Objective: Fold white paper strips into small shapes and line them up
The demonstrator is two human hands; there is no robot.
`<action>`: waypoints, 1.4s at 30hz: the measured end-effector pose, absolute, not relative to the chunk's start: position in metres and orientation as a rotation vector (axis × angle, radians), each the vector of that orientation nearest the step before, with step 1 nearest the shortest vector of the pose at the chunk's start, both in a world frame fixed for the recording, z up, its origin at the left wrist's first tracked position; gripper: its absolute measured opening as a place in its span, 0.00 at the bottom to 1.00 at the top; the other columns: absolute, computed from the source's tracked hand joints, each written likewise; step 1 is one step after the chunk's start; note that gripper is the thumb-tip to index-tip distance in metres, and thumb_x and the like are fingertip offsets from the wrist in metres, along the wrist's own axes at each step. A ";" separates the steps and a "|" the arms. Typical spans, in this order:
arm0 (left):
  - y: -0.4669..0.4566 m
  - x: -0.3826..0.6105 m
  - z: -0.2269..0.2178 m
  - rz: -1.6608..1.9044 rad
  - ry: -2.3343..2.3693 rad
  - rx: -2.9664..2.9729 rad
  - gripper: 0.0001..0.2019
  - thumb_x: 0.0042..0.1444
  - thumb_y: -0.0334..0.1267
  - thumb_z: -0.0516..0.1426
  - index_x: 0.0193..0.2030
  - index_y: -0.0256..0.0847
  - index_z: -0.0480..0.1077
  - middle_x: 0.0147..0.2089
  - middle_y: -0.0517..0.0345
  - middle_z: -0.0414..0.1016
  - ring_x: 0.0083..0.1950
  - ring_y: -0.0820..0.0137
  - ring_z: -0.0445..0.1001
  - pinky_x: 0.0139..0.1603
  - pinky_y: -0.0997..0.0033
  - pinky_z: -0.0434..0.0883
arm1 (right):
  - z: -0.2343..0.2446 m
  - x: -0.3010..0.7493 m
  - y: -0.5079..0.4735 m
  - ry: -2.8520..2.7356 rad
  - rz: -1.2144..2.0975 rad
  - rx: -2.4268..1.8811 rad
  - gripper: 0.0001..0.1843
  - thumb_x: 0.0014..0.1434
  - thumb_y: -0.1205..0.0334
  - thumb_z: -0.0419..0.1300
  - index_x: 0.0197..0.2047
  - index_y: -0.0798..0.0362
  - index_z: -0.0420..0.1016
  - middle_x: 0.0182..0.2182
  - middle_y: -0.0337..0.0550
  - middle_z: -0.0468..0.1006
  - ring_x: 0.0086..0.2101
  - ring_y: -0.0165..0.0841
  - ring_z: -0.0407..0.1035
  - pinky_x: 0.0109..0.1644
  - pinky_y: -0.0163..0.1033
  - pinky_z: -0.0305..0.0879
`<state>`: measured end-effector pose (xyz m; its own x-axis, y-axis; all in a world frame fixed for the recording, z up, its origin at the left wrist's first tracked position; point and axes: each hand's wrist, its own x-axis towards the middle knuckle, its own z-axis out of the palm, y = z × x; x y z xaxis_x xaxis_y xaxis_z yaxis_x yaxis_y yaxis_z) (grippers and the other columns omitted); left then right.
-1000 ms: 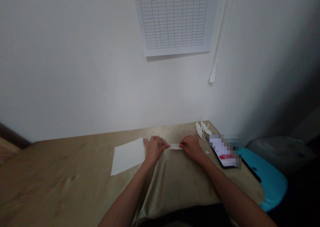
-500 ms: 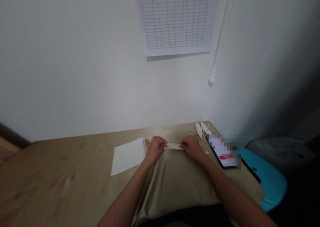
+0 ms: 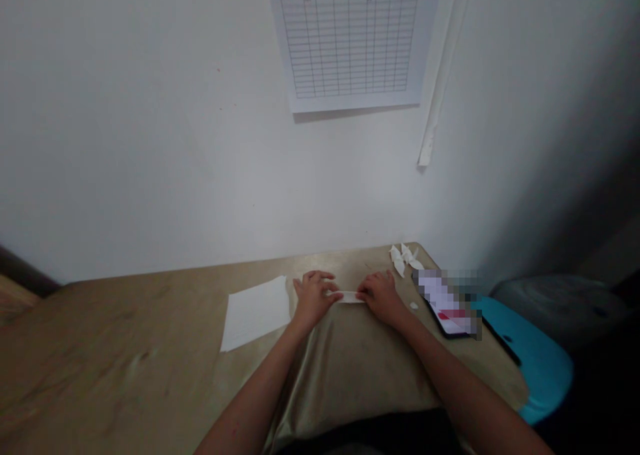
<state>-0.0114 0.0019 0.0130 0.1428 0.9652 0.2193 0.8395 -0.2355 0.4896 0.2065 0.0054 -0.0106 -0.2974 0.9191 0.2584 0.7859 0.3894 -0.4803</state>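
A narrow folded strip of white paper (image 3: 351, 297) lies crosswise on the table between my hands. My left hand (image 3: 314, 299) holds its left end between thumb and forefinger, with the other fingers spread. At the right end, my right hand (image 3: 382, 296) pinches the strip, its fingertips bent down near the table surface. Both ends of the paper are hidden under my fingers. To the left of my left hand lie flat white paper sheets (image 3: 256, 313).
Folded white paper pieces (image 3: 406, 259) sit at the far right corner of the table (image 3: 150, 355). A small white scrap (image 3: 414, 305) and a phone (image 3: 447, 305) with a lit screen lie right of my right hand. Beyond the edge stands a turquoise stool (image 3: 545, 361).
The strip looks narrower and flatter. My left hand has shifted slightly right, its fingers spreading more; my right hand has moved slightly left, bringing the hands closer together.
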 end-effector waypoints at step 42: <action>-0.003 -0.003 0.003 0.748 1.682 2.354 0.04 0.53 0.46 0.67 0.37 0.56 0.81 0.65 0.61 0.70 0.67 0.52 0.59 0.68 0.24 0.32 | -0.008 0.200 0.002 -2.215 0.271 -1.387 0.07 0.64 0.59 0.60 0.37 0.48 0.80 0.40 0.42 0.79 0.51 0.40 0.68 0.69 0.64 0.33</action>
<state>-0.0028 -0.0031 0.0033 0.2453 0.9198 0.3062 0.8433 -0.3583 0.4006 0.1999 0.0017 -0.0076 -0.3497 0.8832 0.3125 0.7817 0.4589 -0.4223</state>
